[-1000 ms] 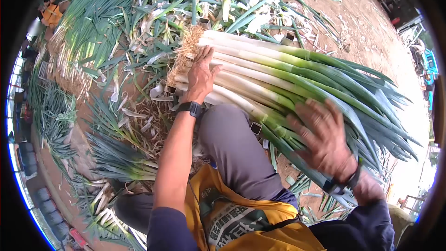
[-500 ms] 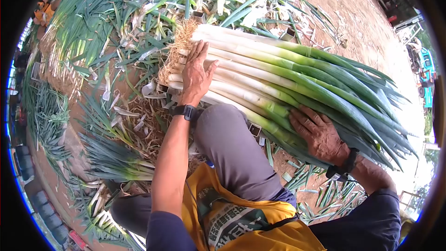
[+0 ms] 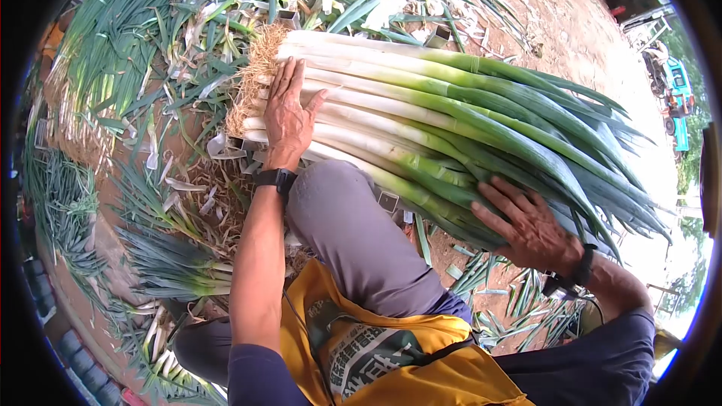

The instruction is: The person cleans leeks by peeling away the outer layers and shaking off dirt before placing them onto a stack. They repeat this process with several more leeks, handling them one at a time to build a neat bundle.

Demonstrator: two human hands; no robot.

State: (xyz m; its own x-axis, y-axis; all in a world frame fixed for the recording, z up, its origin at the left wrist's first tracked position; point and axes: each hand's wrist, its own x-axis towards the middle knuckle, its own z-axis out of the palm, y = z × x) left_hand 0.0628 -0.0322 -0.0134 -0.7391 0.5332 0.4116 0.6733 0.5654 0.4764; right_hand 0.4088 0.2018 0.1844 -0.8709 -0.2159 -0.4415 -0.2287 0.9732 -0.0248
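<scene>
A thick row of large green onions (image 3: 391, 98) lies across in front of me. Their white shanks are to the left and the green leaves fan out to the right. Pale brown roots (image 3: 256, 75) form a ragged edge at the left end. My left hand (image 3: 292, 116) rests flat on the white shanks close to the roots, fingers stretched out, a watch on the wrist. On the lower edge of the green leaves lies my right hand (image 3: 530, 227), fingers spread, partly over the foliage.
Square metal tube ends (image 3: 388, 201) show beneath the onions, by my raised knee (image 3: 338, 203). Stripped leaves (image 3: 218, 0) litter the ground behind. More onions (image 3: 173, 267) lie at the left, with cut leaf pieces (image 3: 530, 308) at lower right. A blue vehicle (image 3: 678, 101) stands far right.
My right hand has slid along the leaves toward their tips, its fingers spreading wider. My left hand stays near the roots. The whole view has shifted, so the onions sit further left.
</scene>
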